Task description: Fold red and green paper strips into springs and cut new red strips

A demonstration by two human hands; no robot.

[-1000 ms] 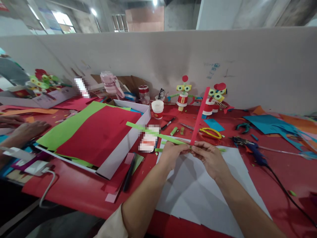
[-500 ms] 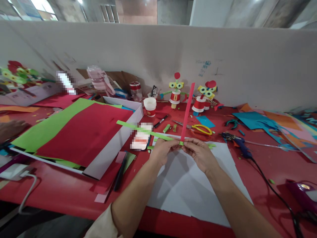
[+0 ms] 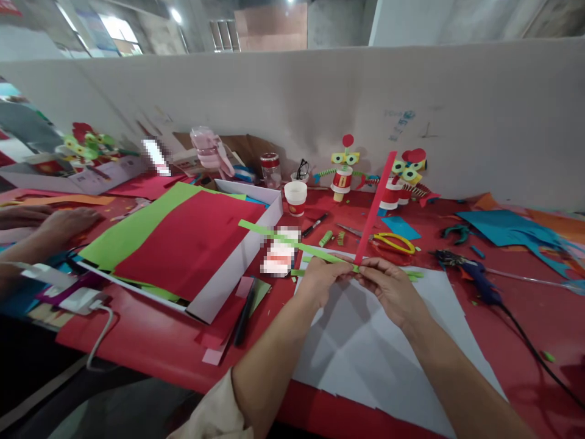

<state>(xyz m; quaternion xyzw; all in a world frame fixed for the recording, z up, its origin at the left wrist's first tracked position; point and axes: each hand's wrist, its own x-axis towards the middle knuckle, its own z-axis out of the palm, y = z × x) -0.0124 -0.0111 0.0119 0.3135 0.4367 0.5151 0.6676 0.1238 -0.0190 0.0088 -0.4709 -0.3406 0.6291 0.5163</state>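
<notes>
My left hand [image 3: 325, 277] is closed, its fingers pinching a long green paper strip [image 3: 283, 239] that reaches out to the left. My right hand [image 3: 386, 285] pinches the place where a red paper strip [image 3: 377, 204] meets the green one. The red strip stands up and leans right. Both hands meet fingertip to fingertip above white paper sheets [image 3: 361, 353]. More green strips [image 3: 417, 275] lie under and beside the hands. Just beyond are two small folded paper springs [image 3: 326, 238] and yellow-handled scissors [image 3: 395, 242].
Two paper-cup figures [image 3: 342, 177] stand by the wall. A white box [image 3: 214, 305] with coloured sheets is at left, near another person's hands [image 3: 68, 222]. A glue gun [image 3: 475, 277] with cord, teal pliers [image 3: 454, 233] and blue paper [image 3: 498, 231] lie right. A paper cup [image 3: 295, 198] stands behind the phone.
The view has swung left, so the scene sits farther right, and more of the other person's hands shows. My hands keep their pinch; the red strip leans slightly more to the right.
</notes>
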